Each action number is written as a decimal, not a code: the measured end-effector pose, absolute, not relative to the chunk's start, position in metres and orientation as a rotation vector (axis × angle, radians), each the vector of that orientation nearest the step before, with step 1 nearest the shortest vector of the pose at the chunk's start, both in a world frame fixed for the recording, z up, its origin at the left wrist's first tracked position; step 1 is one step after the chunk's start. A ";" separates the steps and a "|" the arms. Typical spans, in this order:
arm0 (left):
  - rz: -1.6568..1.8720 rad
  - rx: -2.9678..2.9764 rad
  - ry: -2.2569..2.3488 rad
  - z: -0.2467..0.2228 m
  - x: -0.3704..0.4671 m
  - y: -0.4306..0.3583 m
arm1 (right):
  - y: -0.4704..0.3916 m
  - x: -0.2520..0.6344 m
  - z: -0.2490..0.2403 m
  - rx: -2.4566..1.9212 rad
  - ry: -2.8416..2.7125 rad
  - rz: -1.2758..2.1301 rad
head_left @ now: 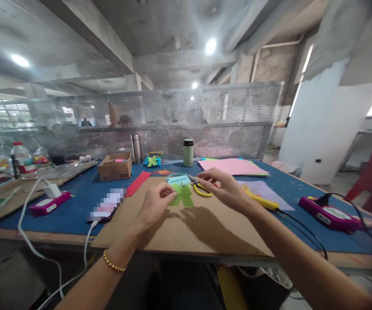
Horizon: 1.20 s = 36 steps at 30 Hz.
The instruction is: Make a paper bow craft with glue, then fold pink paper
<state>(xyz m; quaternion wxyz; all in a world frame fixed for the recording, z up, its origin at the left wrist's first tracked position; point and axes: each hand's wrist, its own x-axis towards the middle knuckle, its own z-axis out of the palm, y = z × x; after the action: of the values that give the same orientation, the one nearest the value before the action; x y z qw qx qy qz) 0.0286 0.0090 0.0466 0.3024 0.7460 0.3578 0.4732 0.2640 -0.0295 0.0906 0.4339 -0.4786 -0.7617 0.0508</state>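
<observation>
A green paper butterfly shape [186, 196] is pinched at its left side between the thumb and fingers of my left hand [156, 200], above the brown cardboard [173, 237]. Over the scissors with yellow handles [201, 190] is my right hand [226, 187], its fingers bent close to the scissors' pivot; whether they touch it is unclear. Behind the butterfly lies a light blue piece [178, 179]. A yellow glue gun [261, 199] rests beyond my right wrist, partly on a lilac sheet [271, 191].
Pink sheets [231, 166], a green flask [188, 153], a steel bottle [136, 149] and a cardboard box [115, 166] stand or lie at the back. A phone [108, 204] and a red strip [138, 183] are left; purple power strips [50, 203] [329, 214] sit at both sides.
</observation>
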 end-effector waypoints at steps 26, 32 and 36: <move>1.192 1.881 0.957 0.028 0.046 0.044 | 0.004 0.220 0.074 -1.389 -1.721 0.536; 1.201 1.859 1.030 0.025 0.045 0.048 | 0.014 0.222 0.062 -1.261 -1.732 0.543; 1.214 1.842 1.053 0.030 0.044 0.044 | 0.020 0.222 0.057 -1.213 -1.747 0.449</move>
<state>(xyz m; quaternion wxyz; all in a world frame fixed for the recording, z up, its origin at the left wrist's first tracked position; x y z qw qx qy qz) 0.0445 0.0436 0.0295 0.3414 0.7082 0.4049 0.4669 0.2218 0.0197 0.0570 0.4653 -0.4940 -0.7114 0.1828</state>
